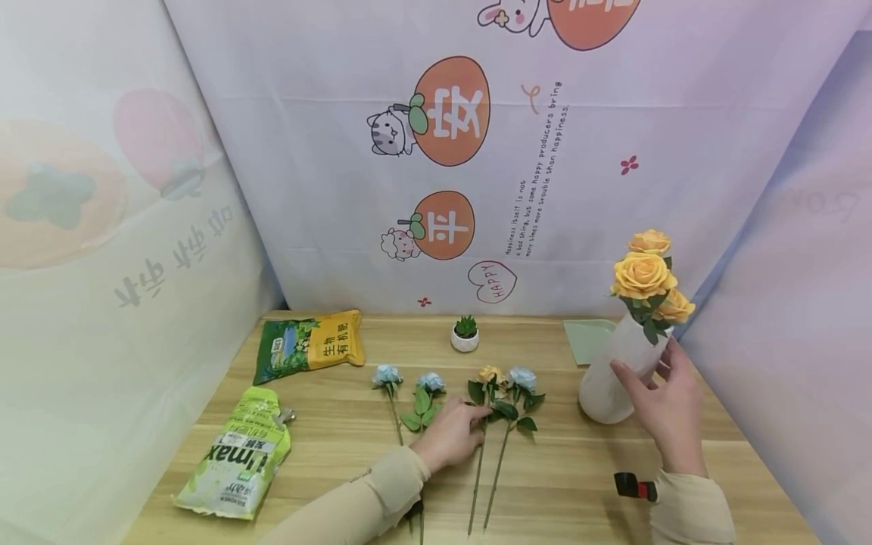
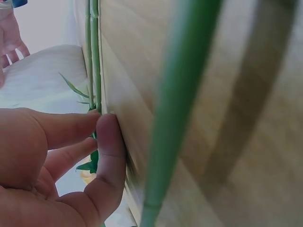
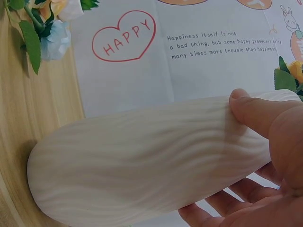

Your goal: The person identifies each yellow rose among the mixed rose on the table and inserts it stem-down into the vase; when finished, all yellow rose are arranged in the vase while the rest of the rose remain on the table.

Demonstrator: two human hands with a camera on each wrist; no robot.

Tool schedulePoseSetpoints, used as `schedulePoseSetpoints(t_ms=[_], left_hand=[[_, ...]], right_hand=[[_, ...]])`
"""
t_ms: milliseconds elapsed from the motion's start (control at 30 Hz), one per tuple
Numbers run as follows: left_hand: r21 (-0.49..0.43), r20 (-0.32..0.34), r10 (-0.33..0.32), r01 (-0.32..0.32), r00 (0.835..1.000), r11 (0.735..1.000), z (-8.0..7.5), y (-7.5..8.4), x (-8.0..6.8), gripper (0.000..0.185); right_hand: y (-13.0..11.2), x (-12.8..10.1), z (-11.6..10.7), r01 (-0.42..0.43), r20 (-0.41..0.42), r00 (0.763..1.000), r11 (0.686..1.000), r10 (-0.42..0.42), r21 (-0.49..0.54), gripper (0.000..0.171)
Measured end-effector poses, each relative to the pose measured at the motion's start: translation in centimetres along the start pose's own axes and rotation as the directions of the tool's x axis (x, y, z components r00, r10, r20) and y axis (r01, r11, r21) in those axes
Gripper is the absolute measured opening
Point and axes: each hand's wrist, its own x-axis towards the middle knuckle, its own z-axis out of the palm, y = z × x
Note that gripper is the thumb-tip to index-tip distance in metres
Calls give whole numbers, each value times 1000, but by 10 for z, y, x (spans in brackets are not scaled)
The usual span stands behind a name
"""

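The white ribbed vase stands at about four o'clock on the wooden table, tilted toward the left, with the right hand curled round its upper body, thumb pressed on the ribs and fingers wrapped behind. It holds three yellow roses. Tilted as it is, it could tip or slide out of that grasp, and the top-heavy blooms would help it go.

The left hand lies at six o'clock, thumb and forefinger closing on the stem of the yellow rose lying flat; the pinch sits at the stem's edge (a shallow hold, I judge), so the stem could roll away or drag its blue neighbour.

Counted on the table: four loose flowers, namely three blue roses and that yellow one. Further out, one small potted succulent at twelve o'clock, one yellow-green fertiliser bag at ten, one pale green pouch at eight, one green tray behind the vase.
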Motion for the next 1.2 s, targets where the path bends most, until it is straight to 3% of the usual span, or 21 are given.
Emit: schedulePoseSetpoints(t_ms=[233,467,833,1033,1200], left_hand=[[9,-22,-4,4,1000,1000,0,1,1,46],[-36,3,-66,66,998,997,3,4,0,72],[-30,27,-63,64,998,998,-1,3,0,63],[-103,47,-54,59,997,993,-1,0,1,64],[-218,64,-63,76,996,973,-2,-1,0,65]], right_hand=[[-1,1,-1,-4,2,1000,1000,4,4,96],[-1,0,-1,0,5,1000,1000,0,4,95],[0,0,0,-8,18,1000,1000,8,3,97],[-1,-1,-1,-3,20,1000,1000,3,4,96],[-1,-1,-1,-2,16,1000,1000,2,2,96]])
